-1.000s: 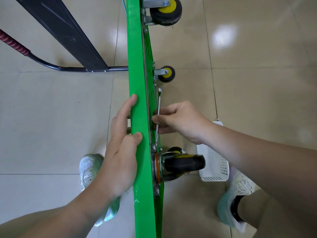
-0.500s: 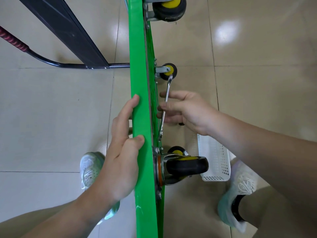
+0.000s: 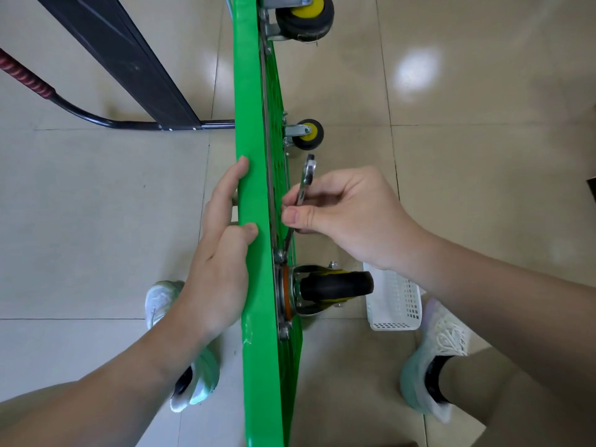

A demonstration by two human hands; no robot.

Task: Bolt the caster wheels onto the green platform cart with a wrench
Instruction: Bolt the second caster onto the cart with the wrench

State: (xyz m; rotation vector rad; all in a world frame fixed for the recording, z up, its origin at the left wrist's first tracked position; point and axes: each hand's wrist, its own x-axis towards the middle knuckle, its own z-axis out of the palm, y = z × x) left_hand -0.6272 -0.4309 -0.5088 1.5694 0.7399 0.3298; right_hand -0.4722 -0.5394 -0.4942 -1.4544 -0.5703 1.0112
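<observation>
The green platform cart stands on its edge, underside facing right. My left hand grips its near edge from the left. My right hand is shut on a steel wrench; the wrench's lower end reaches down to a bolt at the mounting plate of the near caster wheel. Two more black-and-yellow casters sit further along the underside, one in the middle and one at the top.
A white plastic basket lies on the tiled floor right of the near caster. The cart's black handle bar with a red grip and a dark panel lie at the upper left. My shoes stand either side of the cart.
The wrench handle has swung away from the cart's underside and my right hand moved with it, then regripped lower on the shaft. My left hand keeps its hold.
</observation>
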